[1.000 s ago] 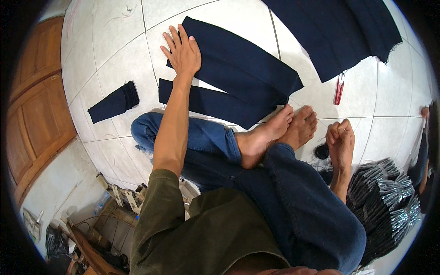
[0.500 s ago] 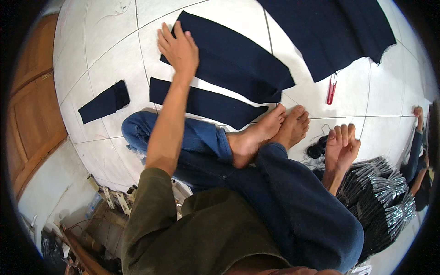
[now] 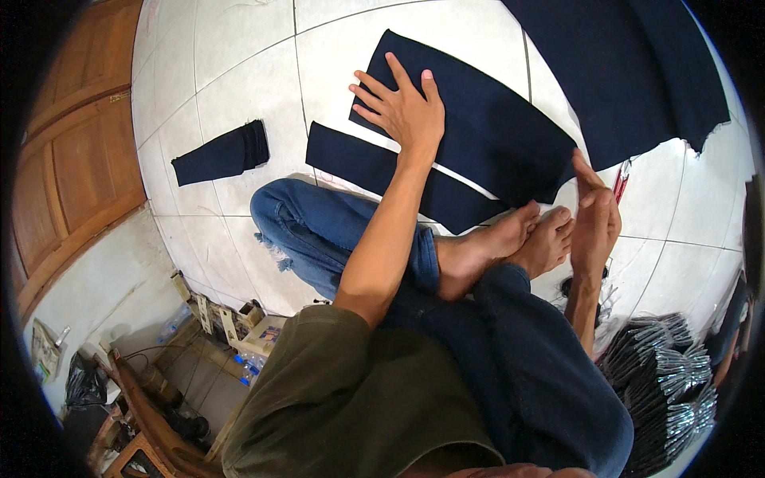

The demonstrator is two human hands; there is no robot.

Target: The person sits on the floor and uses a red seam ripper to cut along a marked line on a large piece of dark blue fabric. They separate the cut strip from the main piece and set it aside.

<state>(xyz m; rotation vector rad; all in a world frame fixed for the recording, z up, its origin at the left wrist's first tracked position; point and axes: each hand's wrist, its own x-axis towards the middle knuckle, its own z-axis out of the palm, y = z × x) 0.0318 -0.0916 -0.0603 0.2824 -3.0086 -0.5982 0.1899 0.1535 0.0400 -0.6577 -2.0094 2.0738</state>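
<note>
A tapered dark navy fabric piece (image 3: 486, 119) lies flat on the tiles in front of my feet. My left hand (image 3: 406, 111) rests on its far left part, open, with the fingers spread past its left edge. At the piece's right corner is my right hand (image 3: 594, 219), open, fingers stretched out and one fingertip at the fabric. A narrower navy strip (image 3: 351, 159) lies nearer to me, partly under my left forearm. Partly hidden behind my right hand is a slim red tool (image 3: 621, 182).
A small folded navy piece (image 3: 223, 153) lies at the left. A large navy cloth (image 3: 629, 72) with a frayed edge spreads at the far right. Bundled black cords with shiny tips (image 3: 665, 382) are piled by my right knee. Wooden door panels (image 3: 80, 167) stand at the left.
My right hand has moved forward and left to the fabric's right corner, its curled fingers now stretched. My left hand stays on the fabric with its fingers wider apart. The view has shifted left.
</note>
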